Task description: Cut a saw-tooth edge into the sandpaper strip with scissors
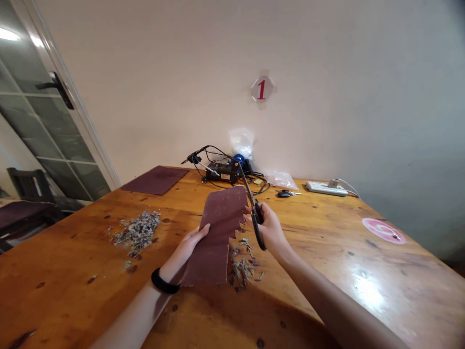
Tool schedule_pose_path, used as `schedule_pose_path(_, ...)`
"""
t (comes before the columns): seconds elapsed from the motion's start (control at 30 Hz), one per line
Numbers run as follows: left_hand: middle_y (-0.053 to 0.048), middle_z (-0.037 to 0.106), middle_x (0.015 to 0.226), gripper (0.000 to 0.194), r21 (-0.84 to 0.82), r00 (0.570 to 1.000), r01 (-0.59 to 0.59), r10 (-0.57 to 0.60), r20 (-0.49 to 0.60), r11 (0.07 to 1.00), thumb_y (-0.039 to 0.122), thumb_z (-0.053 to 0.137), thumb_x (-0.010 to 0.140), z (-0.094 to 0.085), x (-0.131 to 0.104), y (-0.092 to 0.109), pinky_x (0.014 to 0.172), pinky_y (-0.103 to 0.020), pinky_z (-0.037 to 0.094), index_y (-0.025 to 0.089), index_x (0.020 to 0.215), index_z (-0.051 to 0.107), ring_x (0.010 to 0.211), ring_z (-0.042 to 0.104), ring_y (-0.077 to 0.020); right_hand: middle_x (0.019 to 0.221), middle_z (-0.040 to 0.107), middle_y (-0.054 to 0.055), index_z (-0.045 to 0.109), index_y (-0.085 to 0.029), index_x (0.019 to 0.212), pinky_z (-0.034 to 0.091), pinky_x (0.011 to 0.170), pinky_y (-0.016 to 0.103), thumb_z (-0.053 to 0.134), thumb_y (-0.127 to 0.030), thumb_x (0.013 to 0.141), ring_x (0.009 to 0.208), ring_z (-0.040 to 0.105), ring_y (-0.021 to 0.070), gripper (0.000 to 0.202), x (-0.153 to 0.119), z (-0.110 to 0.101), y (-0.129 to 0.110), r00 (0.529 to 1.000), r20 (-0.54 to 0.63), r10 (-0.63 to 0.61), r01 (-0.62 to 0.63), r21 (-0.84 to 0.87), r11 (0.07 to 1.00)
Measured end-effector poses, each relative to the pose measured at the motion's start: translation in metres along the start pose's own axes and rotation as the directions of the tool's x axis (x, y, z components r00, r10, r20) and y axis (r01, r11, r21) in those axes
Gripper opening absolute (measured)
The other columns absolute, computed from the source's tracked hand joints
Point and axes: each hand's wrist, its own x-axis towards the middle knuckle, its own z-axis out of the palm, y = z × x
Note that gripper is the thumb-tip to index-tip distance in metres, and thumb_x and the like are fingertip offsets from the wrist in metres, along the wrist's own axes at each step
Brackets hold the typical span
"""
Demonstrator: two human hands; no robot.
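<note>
One maroon sheet [214, 232], matte and stiff-looking, roughly rectangular, with a jagged, toothed right edge; held tilted above the middle of the counter [319, 291]. One left hand [194, 240], its grip narrow on the sheet's left side, thumb on the upper face; one black band [164, 282] at the wrist. One pair of scissors [254, 208], metal blades and black looped handles, in the grip of one right hand [271, 228], fingers closed about the handles; blades point toward the far edge, beside the toothed side. How far apart the blades stand, one cannot tell.

Scraps, two heaps: one loose pile [140, 232] of curled grey and maroon slivers, left of the sheet; one smaller scatter [244, 269] of narrow strips, just right of it and partly below.

One second sheet [156, 180], maroon, flat, at the far left corner. One black box-shaped device [225, 172] with tangled cables [259, 182] and one round blue part [239, 158], near the far edge. Two plastic bags: one puffed, whitish bag [242, 143] against the wall, one flat, clear bag [281, 180]. One black fob [284, 193]. One white power strip [327, 188], oblong, with one plug [333, 183]. One pink-and-white disc [383, 230], near the right edge.
</note>
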Motion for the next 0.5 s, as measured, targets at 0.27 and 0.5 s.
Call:
schedule_pose_path(0.27, -0.007, 0.083, 0.088, 0.012, -0.021, 1.0, 0.008, -0.008, 0.011, 1.0, 0.034, 0.084, 0.066, 0.004, -0.007, 0.006, 0.081, -0.034, 0.059, 0.025, 0.073, 0.078, 0.101, 0.074, -0.0318, 0.063, 0.05, -0.006, 0.046, -0.026, 0.07, 0.037, 0.061, 0.029, 0.066, -0.041, 0.067, 0.062, 0.044, 0.0172, 0.025, -0.001, -0.003, -0.001, 0.999, 0.017, -0.034, 0.034, -0.042, 0.999)
schedule_pose_path(0.5, -0.013, 0.081, 0.104, 0.036, -0.21, 0.991, -0.022, -0.006, -0.133, 0.977, 0.035, 0.078, 0.078, 0.002, -0.011, 0.019, 0.089, -0.037, 0.06, 0.016, 0.108, 0.072, 0.101, 0.076, -0.0301, 0.068, 0.057, -0.003, 0.049, -0.026, 0.069, 0.043, 0.065, 0.031, 0.078, -0.048, 0.062, 0.068, 0.056, 0.021, 0.037, -0.013, -0.001, -0.005, 0.992, 0.106, 0.073, -0.074, -0.002, 0.997)
